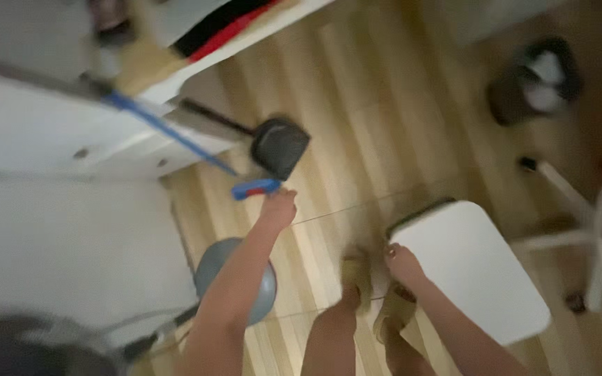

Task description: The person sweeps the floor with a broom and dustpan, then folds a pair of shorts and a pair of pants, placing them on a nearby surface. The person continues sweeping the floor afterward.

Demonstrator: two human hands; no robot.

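Observation:
The picture is blurred by motion. My left hand (277, 207) reaches forward and grips the lower end of a blue broom (253, 188), whose blue handle (165, 129) slants up to the left against white furniture. A black dustpan (279, 145) with a dark handle stands just beyond that hand. My right hand (403, 264) rests on the near corner of a white rectangular table top (475, 271); its fingers look curled on the edge. My bare legs and sandalled feet (358, 278) show below on the wooden floor.
White cabinets (50, 132) fill the left. A grey round stool (235, 275) stands by my left arm. A dark bin with a white liner (538, 80) sits at the upper right. White chair legs (580, 216) stand at the right. Light wood flooring (384, 104) lies between.

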